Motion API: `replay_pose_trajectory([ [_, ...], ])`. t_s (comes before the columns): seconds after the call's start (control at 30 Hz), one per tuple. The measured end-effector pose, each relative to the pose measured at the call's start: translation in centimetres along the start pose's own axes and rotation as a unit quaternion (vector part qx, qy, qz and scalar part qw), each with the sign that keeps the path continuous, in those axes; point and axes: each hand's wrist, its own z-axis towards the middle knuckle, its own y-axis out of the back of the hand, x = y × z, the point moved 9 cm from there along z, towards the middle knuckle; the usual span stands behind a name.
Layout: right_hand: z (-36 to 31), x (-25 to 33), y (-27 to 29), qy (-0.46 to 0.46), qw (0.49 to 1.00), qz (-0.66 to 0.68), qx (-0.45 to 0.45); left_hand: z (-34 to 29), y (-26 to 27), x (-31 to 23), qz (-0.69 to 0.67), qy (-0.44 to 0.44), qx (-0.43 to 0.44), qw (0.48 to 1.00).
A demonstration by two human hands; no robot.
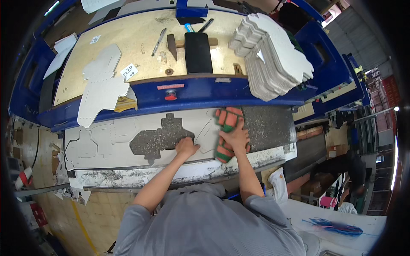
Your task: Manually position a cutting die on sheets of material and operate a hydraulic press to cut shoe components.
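Note:
A light grey cardboard sheet (109, 158) lies across the dark speckled cutting bed (269, 126). Cut outlines mark its left part, and a shaped hole in the middle bares the dark surface. At the right rim of that hole is my left hand (186, 147), its fingers curled in on the sheet; the fingertips are partly hidden. My right hand (237, 137) grips a cutting die (226, 153) with orange-red foam blocks and green parts, which stands over the sheet's right end. Further cut lines show in the sheet between my hands.
Beyond a blue machine beam (192, 91), a wooden board carries a tall stack of cut cardboard pieces (277, 55), a black phone (198, 53), a hammer (172, 47) and pens. A loose cut piece (102, 91) overhangs the beam at left. Another person (348, 170) is at far right.

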Motion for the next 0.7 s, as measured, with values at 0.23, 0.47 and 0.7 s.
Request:
replay_pose_trajectory([
  [0.23,8.5,-19.4,5.6,0.032,0.947,0.302,-0.101,-0.8,-0.4,0.3,-0.044,0.113,-0.004,0.993],
  [0.47,4.9,-14.0,5.7,0.14,0.981,0.094,-0.096,0.1,-1.1,2.1,-0.139,0.178,0.024,0.974],
  [0.7,0.2,-10.2,-0.4,0.209,0.96,0.177,-0.055,-0.1,-1.4,-1.9,-0.261,0.16,0.143,0.941],
])
